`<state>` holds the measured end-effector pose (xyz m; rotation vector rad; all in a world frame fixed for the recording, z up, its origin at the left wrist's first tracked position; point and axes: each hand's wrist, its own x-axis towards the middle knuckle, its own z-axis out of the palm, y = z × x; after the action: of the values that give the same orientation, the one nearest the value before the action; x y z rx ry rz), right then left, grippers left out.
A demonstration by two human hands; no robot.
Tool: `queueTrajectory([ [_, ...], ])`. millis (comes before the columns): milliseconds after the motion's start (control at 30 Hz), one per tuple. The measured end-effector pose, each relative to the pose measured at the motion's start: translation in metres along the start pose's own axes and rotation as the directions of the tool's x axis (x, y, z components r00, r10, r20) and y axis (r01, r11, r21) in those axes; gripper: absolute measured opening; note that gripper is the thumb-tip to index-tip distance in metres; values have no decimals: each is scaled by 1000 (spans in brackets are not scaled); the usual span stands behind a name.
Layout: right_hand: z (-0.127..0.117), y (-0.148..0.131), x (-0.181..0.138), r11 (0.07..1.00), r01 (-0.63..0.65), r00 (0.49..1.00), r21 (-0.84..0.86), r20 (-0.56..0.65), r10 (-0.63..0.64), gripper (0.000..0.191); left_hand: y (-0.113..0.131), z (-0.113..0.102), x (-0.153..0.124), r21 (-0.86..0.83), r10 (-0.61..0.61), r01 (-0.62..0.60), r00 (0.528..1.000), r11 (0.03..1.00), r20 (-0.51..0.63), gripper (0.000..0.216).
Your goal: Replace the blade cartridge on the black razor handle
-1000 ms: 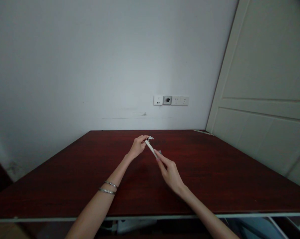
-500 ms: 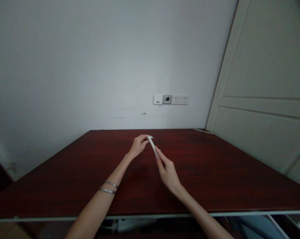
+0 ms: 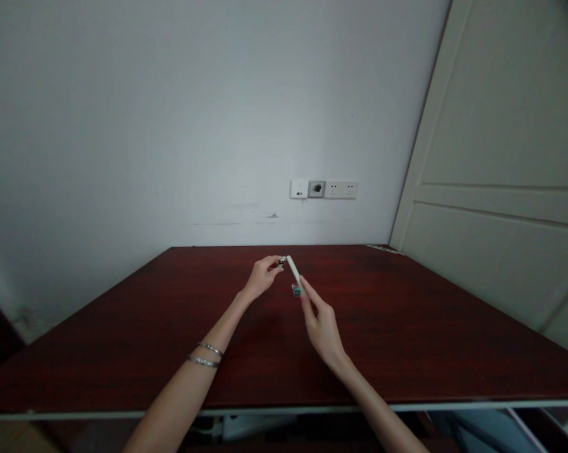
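My right hand [image 3: 322, 330] is closed, its thumb and fingers pinching the lower end of a slim white stick [image 3: 294, 268] that slants up to the left. My left hand [image 3: 263, 275] is closed too, with a small silver and dark piece [image 3: 282, 261] between its fingertips. That piece is at the stick's upper end; whether the two touch I cannot tell. A small green and white patch [image 3: 296, 290] shows just left of my right fingertips; I cannot tell whether it belongs to the stick or lies behind it. Both hands are above the dark red wooden table [image 3: 170, 327].
A white wall [image 3: 227, 113] with a row of sockets [image 3: 341, 189] rises behind the table. To the right stands a pale panelled door [image 3: 501, 126]. A thin strip [image 3: 385, 249] lies at the back right corner. Below the front edge, several things sit on a shelf.
My right hand and the white stick have shifted slightly right, away from my left hand. The silver and dark piece and the green patch now show. My left arm has hardly moved.
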<state>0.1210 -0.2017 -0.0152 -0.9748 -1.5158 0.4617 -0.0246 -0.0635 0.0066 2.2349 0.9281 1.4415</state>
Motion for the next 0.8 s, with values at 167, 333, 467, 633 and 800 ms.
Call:
queueTrajectory([
  [167, 0, 1, 5, 995, 87, 988, -55, 136, -79, 40, 0, -2, 1, 2, -15, 15, 1000, 1000, 21, 22],
  [333, -9, 3, 30, 963, 153, 987, -221, 86, -137, 40, 0, -3, 0, -116, -263, 277, 957, 954, 126, 22],
  [467, -22, 19, 70, 866, 165, 986, -471, 106, -130, 40, 5, -3, -2, -261, -511, 598, 792, 758, 334, 18],
  [633, -26, 48, 108, 812, 259, 955, -523, 265, -134, 36, 14, -8, 0, -347, -561, 712, 698, 611, 445, 19],
  [800, -28, 72, 118, 846, 178, 971, -503, 229, -68, 33, 16, -10, 1, -350, -594, 768, 638, 537, 489, 22],
])
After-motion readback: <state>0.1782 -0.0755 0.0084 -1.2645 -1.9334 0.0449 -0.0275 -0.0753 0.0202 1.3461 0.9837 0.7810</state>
